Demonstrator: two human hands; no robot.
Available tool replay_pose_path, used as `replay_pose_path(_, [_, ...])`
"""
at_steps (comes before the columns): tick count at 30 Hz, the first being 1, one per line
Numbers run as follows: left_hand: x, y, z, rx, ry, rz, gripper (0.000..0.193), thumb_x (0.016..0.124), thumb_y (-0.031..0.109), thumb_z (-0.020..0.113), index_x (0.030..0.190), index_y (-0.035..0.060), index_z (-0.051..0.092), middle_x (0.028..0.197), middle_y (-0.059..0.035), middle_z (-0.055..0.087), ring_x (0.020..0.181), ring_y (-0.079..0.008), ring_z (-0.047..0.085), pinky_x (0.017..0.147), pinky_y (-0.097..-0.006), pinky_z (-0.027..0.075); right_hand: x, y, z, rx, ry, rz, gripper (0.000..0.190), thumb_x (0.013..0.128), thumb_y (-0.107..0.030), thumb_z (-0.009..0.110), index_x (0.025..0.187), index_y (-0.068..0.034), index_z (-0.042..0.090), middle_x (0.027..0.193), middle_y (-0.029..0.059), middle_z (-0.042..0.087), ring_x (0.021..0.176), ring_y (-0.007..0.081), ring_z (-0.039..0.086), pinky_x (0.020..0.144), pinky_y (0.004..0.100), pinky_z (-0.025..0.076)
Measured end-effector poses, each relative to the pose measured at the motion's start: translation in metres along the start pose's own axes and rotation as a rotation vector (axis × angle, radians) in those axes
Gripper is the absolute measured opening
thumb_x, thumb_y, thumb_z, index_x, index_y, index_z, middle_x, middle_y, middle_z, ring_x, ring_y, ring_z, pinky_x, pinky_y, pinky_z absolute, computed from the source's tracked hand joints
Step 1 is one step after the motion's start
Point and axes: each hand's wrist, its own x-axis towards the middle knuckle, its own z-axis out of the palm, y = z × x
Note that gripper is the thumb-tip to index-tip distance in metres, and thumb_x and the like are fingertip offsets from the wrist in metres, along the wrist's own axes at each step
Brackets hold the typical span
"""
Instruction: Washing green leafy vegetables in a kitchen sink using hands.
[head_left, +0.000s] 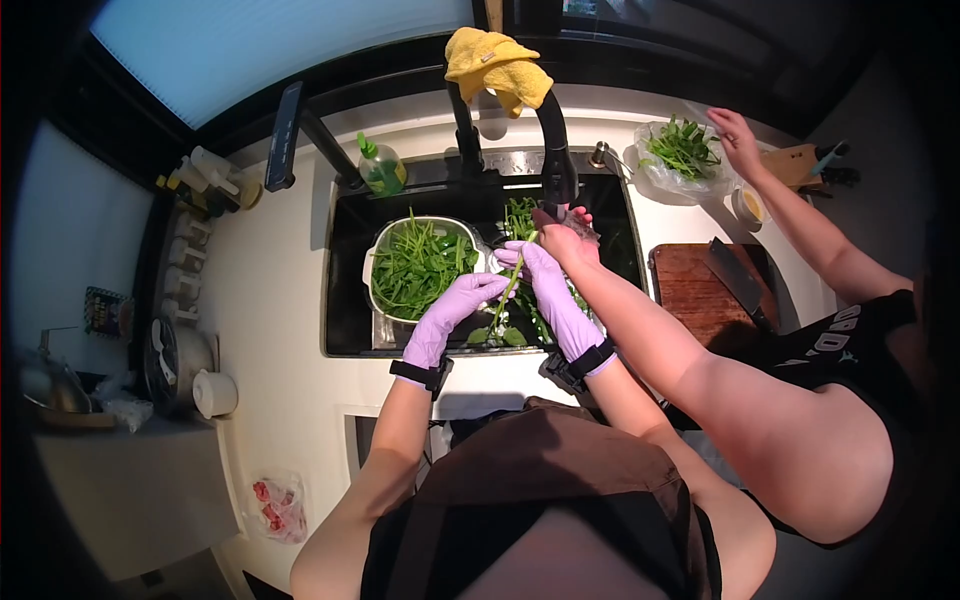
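Note:
My left hand (466, 298) and my right hand (543, 276), both in lilac gloves, are over the black sink (346, 247). Between them runs a long green vegetable stem (508, 291), its leafy end hanging toward the sink's near edge. My right fingers pinch its upper part, and my left fingertips grip it lower down. Left of my hands, cut greens (420, 266) fill a white-rimmed basin (369, 270) in the sink. More leafy greens (519, 217) lie in the sink beyond and beneath my right hand, partly hidden.
Another person's hand (568, 238) is under the black faucet (556, 150), close to my right hand; their forearm crosses above mine. Their other hand (735, 139) is by a plastic bag of greens (682, 154). A cleaver (735, 277) lies on a wooden cutting board (682, 300). A soap bottle (382, 169) stands behind.

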Motion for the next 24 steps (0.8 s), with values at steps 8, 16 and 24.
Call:
replay_pose_path(8, [0.006, -0.006, 0.006, -0.016, 0.034, -0.001, 0.025, 0.086, 0.017, 0.054, 0.101, -0.0011, 0.059, 0.095, -0.005, 0.061, 0.086, -0.0108, 0.057, 0.082, -0.0229, 0.042, -0.002, -0.001, 0.0, 0.016, 0.004, 0.084, 0.036, 0.093, -0.029, 0.038, 0.107, 0.002, 0.05, 0.1, 0.0119, 0.06, 0.093, 0.0181, 0.058, 0.077, 0.0275, 0.046])
replay_pose_path(16, [0.001, -0.006, 0.004, -0.199, 0.002, -0.019, 0.025, 0.086, 0.016, 0.053, 0.104, -0.0014, 0.056, 0.092, -0.0057, 0.061, 0.085, -0.0104, 0.057, 0.08, -0.0219, 0.043, -0.009, -0.007, 0.009, 0.127, 0.062, 0.071, 0.033, 0.092, -0.026, 0.043, 0.107, 0.002, 0.053, 0.098, 0.0099, 0.06, 0.095, 0.0167, 0.057, 0.081, 0.0268, 0.045])
replay_pose_path(24, [0.011, -0.004, 0.003, 0.036, 0.109, 0.001, 0.018, 0.084, 0.013, 0.057, 0.093, -0.0011, 0.06, 0.085, -0.0029, 0.061, 0.08, -0.0094, 0.055, 0.075, -0.0215, 0.043, -0.004, 0.001, -0.005, -0.043, 0.116, 0.024, 0.025, 0.09, -0.019, 0.047, 0.103, 0.0, 0.056, 0.094, 0.0074, 0.06, 0.09, 0.0146, 0.057, 0.077, 0.0253, 0.045])
